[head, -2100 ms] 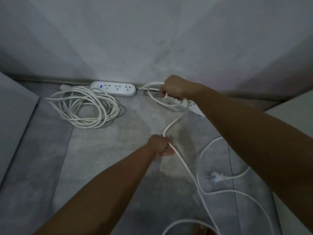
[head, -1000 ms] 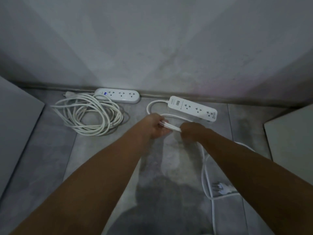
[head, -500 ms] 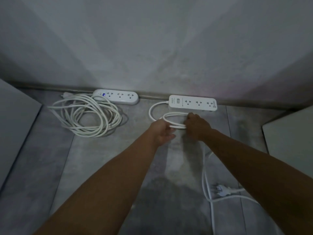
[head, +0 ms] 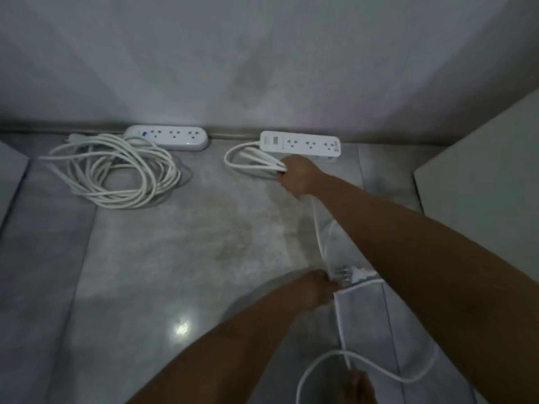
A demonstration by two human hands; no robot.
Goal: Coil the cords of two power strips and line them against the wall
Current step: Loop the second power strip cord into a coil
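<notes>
On a grey tiled floor [head: 204, 243], at the foot of a pale wall [head: 262, 68], we see two white power strips lying flat, both close against the wall's base. The left power strip [head: 166, 137] shows a small blue light near its left end. Its coiled cord [head: 112, 170] lies in a loose round heap just in front of it and to the left. The right power strip [head: 300, 144] lies well apart from the first, further right along the same line.

Our right hand [head: 297, 177] reaches forward just in front of that strip, fingers curled round a few short loops [head: 250, 164] of its cord, and the loops stick out to the left of the fist. From under that hand the loose cord [head: 339, 325] runs back toward us across the floor.

Our left hand [head: 316, 288], nearer to us, grips this loose cord with curled fingers just beside the plug [head: 354, 276], which lies on the floor with its prongs pointing left. Closer in, the cord curves in one wide loop at the bottom edge of the view. A pale flat panel [head: 481, 185] stands at the far right.
</notes>
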